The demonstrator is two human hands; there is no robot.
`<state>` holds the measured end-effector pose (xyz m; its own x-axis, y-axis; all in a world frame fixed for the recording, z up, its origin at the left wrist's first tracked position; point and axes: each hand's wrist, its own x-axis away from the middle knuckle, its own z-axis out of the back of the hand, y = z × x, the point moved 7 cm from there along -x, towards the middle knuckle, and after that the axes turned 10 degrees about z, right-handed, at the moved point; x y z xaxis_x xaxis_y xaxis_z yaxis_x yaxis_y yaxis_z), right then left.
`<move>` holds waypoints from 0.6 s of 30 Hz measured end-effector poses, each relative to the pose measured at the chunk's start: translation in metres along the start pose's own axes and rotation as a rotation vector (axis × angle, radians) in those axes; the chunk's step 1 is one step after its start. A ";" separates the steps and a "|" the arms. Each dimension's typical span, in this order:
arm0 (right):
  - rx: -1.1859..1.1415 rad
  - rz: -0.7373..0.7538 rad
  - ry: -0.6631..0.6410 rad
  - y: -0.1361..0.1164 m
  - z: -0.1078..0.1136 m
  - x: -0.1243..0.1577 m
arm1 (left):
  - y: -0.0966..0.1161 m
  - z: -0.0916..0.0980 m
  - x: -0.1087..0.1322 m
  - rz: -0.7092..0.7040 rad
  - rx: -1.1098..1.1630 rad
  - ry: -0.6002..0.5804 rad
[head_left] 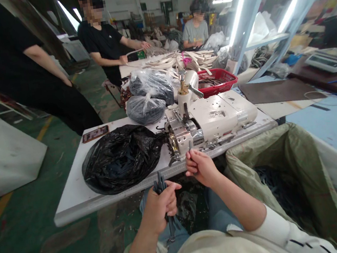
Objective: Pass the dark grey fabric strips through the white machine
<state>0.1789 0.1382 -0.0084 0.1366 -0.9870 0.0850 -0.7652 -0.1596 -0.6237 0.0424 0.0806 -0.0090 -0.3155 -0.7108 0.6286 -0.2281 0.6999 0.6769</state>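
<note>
My left hand (pixel 164 205) is closed around a bundle of dark grey-blue strips (pixel 160 182), whose ends stick out above and below the fist. One short strip (pixel 190 145) of similar colour is pinched upright in my right hand (pixel 200 167). That hand is just in front of the working head of a cream-coloured machine (pixel 214 113) with metal plates and a lever on top. To its left lies an open black plastic bag (pixel 122 158) with dark strips inside, on the white table (pixel 71 196).
On my right stands a green woven sack (pixel 307 165) holding dark strips. Clear plastic bags (pixel 148 104), a phone (pixel 95 133) and a red basket (pixel 217 82) are around the machine. Two people work behind, and another person (pixel 19 60) stands at the left by a white bin (pixel 4 155).
</note>
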 end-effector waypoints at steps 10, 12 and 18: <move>0.242 -0.078 0.273 -0.036 0.055 -0.075 | -0.004 0.034 0.001 0.048 0.096 0.046; 0.280 -0.080 0.292 -0.035 0.056 -0.081 | -0.004 0.035 0.001 0.043 0.098 0.047; 0.337 -0.022 0.346 -0.039 0.059 -0.095 | -0.003 0.039 0.003 0.040 0.106 0.057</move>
<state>0.2327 0.2395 -0.0383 -0.1106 -0.9413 0.3189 -0.5098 -0.2217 -0.8312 0.0065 0.0790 -0.0238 -0.2739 -0.6826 0.6775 -0.3137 0.7294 0.6080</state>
